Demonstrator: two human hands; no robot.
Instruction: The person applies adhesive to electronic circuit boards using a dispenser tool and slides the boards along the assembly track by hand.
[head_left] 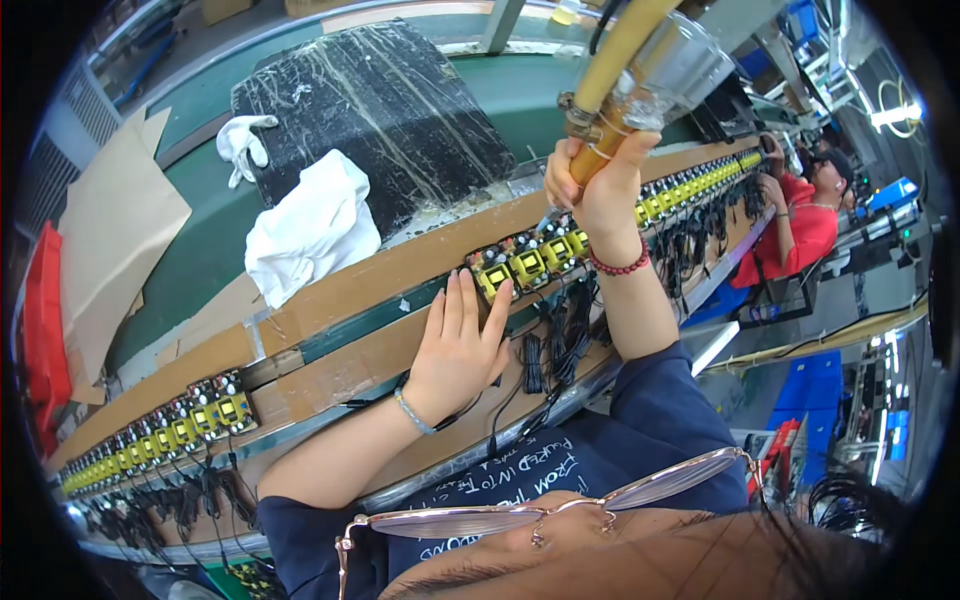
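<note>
My right hand (pixel 608 200) is wrapped around an amber glue dispenser (pixel 600 148), and its thin nozzle (pixel 548 217) points down at a row of small circuit boards. Each board carries a yellow transformer (pixel 528 264) and small upright parts. My left hand (pixel 455 348) lies with fingers stretched out, their tips touching the end board (pixel 493 280) of that row. Whether the nozzle touches a board, I cannot tell. Black cables (pixel 568 340) hang from the boards toward me.
Another row of boards (pixel 170 437) runs along the left of the line. Beyond lie a white cloth (pixel 312 228), a white glove (pixel 243 146) and a scratched black slab (pixel 370 110). A thick yellow hose (pixel 625 50) hangs beside a clear cup (pixel 690 65). A co-worker in red (pixel 800 230) works far right.
</note>
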